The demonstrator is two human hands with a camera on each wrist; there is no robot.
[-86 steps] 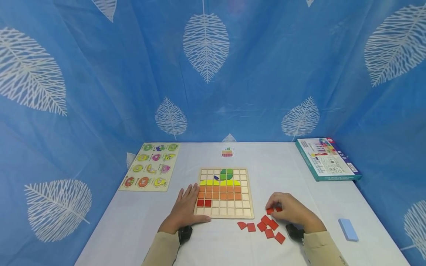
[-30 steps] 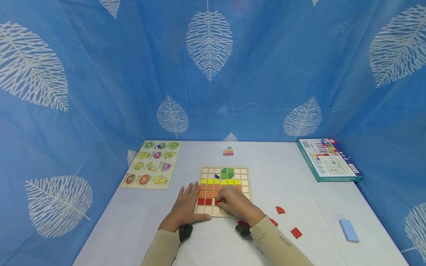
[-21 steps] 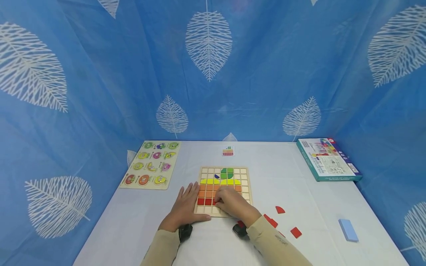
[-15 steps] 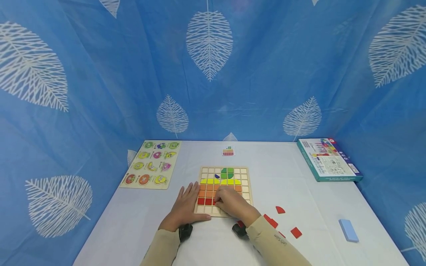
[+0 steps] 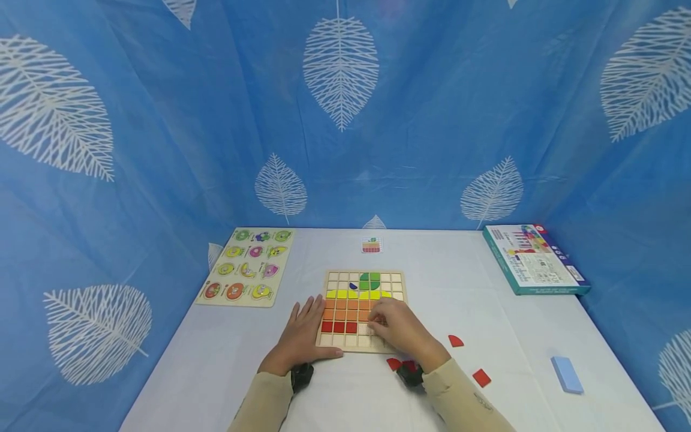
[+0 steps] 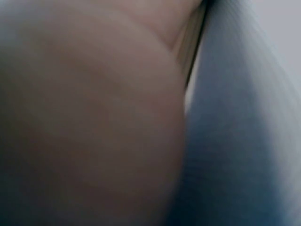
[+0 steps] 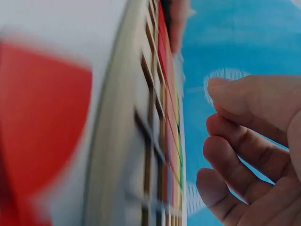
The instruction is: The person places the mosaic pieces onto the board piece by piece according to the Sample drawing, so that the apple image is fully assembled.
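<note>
Blue fabric printed with white leaves encloses a white surface [image 5: 475, 276] on three sides. At lower centre of the head view lies a square wooden grid board [image 5: 364, 311], partly filled: green pieces at the top, a yellow row beneath, orange rows below that, and three red square tiles [image 5: 339, 327] at the left end of the next row.

The left hand [image 5: 300, 337] lies flat at the board's left edge, fingers straight and spread, their tips over the frame; its grip is released and it holds nothing. The left wrist view shows only blurred skin and grey surface.

The right hand [image 5: 400, 329] sits over the lower right part of the board, fingers curled downward just right of the red tiles. In the right wrist view the fingers [image 7: 235, 155] are bent, close above the board's open cells [image 7: 149, 141]; whether they pinch a piece cannot be told.

Loose red wooden pieces [image 5: 402, 363] lie on the surface just below the board beside the right wrist; a quarter-round red piece [image 5: 456, 341] and a red square [image 5: 481, 377] lie farther right. One red piece [image 7: 40, 122] fills the left of the right wrist view, blurred.

At centre left rests a pale wooden fruit peg puzzle [image 5: 246, 267]. A small pattern card [image 5: 371, 245] lies above the board. A teal-edged cardboard box [image 5: 533, 259] sits at right, and a light blue rectangular block [image 5: 566, 374] at lower right.
</note>
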